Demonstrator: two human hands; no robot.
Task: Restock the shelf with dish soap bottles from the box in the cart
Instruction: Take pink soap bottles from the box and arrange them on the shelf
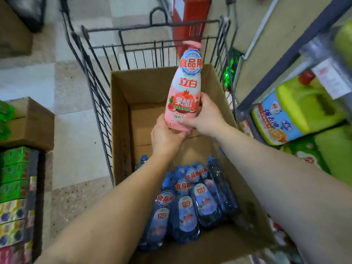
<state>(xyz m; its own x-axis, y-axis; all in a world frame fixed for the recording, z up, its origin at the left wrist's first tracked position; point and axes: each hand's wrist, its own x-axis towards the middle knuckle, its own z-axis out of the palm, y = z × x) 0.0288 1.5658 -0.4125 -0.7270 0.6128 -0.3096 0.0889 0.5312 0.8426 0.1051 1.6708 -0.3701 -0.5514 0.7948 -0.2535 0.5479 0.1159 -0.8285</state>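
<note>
A pink and white dish soap bottle (185, 86) with a pink pump top is held upright above the open cardboard box (122, 119) in the wire cart (95, 88). My left hand (166, 137) cups the bottle's base from below. My right hand (206, 118) grips its lower right side, thumb across the label. Several blue dish soap bottles (187, 204) lie packed in the near end of the box; the far end shows bare cardboard. The shelf (285, 60) stands to the right.
Large yellow-green detergent jugs (302, 111) fill the lower right shelf. A red object (190, 20) stands beyond the cart. A closed cardboard box (32, 124) sits on stacked green and coloured packs (15, 180) at the left. Tiled floor (76, 130) lies between.
</note>
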